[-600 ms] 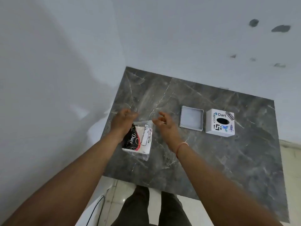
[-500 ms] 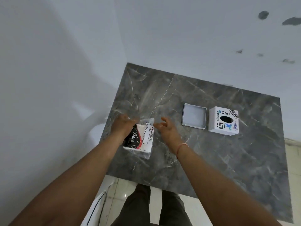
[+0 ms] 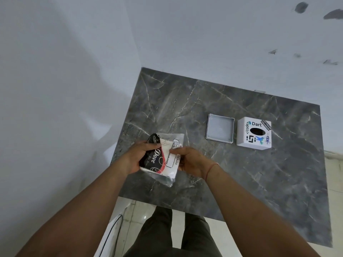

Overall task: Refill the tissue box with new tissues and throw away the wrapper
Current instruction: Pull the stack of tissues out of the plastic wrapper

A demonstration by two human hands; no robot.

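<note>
Gripping tissue pack (image 3: pixel 163 160), lid (image 3: pixel 220 130), box (image 3: pixel 254 133) nearby

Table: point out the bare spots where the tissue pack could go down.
The table is bare along the far edge by the wall, and near the person in front of the tray and tissue box. Those two crowd the right middle; both hands hold the tissue pack at left.

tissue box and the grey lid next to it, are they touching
Apart. The head view shows a strip of marble table between the tissue box and the grey lid.
</note>
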